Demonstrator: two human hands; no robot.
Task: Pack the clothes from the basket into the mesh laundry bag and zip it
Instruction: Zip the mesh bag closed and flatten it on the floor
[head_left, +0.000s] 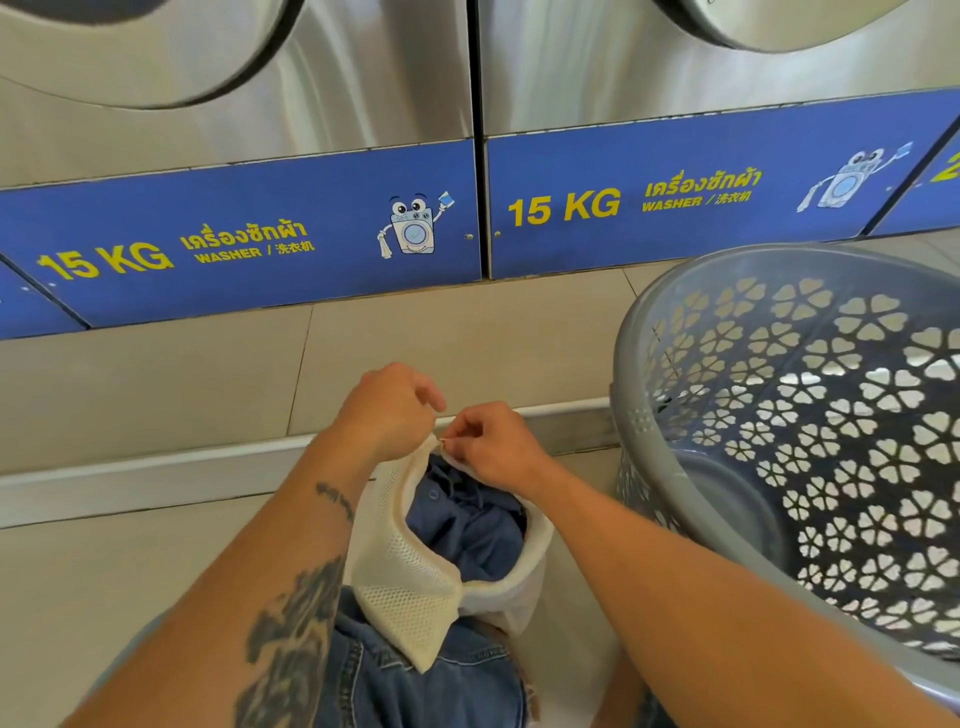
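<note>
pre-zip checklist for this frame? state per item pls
1. Clothes out of the basket: ok, nothing visible inside it.
2. Blue garment inside the mesh bag: ok, it sits below the rim.
3. Bag opening closed: not ok, it gapes wide.
4. Left hand gripping the bag's far edge: ok.
5. Right hand on the zipper pull: cannot tell, it pinches something small at the rim.
6. Fabric clear of the zipper track: cannot tell.

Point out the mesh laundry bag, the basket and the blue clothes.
mesh laundry bag (400, 582), head view, left mesh wall.
basket (631, 332), head view, grey rim.
blue clothes (462, 525), head view, fabric inside the bag's mouth.
</note>
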